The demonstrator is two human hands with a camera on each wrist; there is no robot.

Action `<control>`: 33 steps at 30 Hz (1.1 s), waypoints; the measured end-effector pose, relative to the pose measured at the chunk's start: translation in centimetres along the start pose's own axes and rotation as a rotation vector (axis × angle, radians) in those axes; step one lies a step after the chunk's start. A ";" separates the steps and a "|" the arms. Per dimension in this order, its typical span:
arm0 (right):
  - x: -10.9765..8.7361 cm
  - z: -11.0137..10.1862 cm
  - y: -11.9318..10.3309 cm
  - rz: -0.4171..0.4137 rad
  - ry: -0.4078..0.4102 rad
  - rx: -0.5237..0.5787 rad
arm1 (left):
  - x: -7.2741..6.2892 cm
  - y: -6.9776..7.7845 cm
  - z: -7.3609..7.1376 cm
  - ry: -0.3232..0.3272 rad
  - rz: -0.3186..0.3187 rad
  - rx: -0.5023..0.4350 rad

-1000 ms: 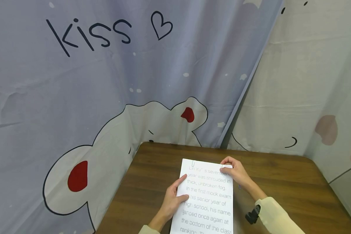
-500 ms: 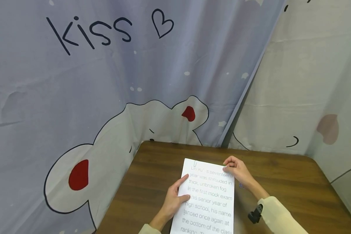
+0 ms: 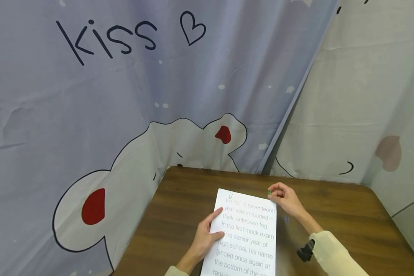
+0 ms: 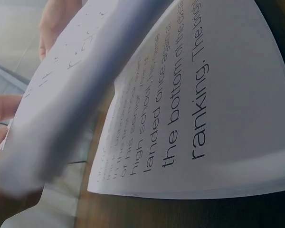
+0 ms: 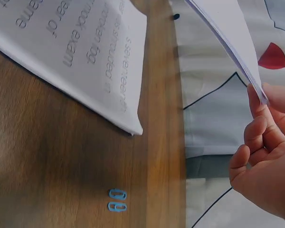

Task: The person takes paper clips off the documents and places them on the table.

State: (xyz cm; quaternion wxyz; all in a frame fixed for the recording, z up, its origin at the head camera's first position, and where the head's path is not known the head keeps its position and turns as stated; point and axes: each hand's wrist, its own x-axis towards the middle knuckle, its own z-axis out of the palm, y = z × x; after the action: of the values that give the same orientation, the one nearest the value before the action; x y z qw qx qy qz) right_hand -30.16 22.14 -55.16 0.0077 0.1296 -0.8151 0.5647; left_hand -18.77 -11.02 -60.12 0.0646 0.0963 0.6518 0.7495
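A stack of white printed sheets is held over the wooden table. My left hand grips its left edge, thumb on the top page. At the top right corner my right hand pinches a small green paper clip, which shows just above the top edge. In the right wrist view, page edges run up to the thumb and index finger, and the green clip is hidden. Another paper clip sits on the stack's top edge near the left corner. A page edge blurs across the left wrist view.
Two blue paper clips lie on the wooden table, right of the stack. Printed fabric curtains hang behind and beside the table. A black strap device is on the right sleeve.
My right hand has moved slightly right, bringing the green paper clip from the sheets' top edge to just above the corner. The left hand keeps its grip.
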 end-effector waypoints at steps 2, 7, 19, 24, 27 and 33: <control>-0.1 -0.3 0.2 0.002 0.000 -0.025 | 0.0 -0.1 0.0 -0.001 -0.002 0.003; -0.3 -1.1 1.0 -0.020 -0.002 -0.056 | 0.1 -0.2 -0.2 -0.007 0.001 0.009; -1.1 -3.6 3.7 0.010 0.015 -0.078 | 0.0 0.0 -0.4 0.005 -0.007 -0.016; -1.5 -4.3 4.5 0.050 0.021 -0.106 | 0.0 0.0 -0.4 0.003 0.001 -0.012; -1.5 -4.5 4.9 0.086 0.027 -0.122 | 0.1 -0.2 -0.5 -0.001 0.008 -0.005; -2.0 -4.9 5.7 0.110 0.017 -0.148 | 0.1 -0.6 -0.6 0.002 0.027 0.018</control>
State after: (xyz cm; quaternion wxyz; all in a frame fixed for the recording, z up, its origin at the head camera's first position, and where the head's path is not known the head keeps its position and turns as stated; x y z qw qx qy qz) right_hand -30.16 28.94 -58.95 -0.0069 0.0787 -0.8603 0.5037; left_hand -19.06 -11.45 -60.81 0.0529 0.1050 0.6571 0.7446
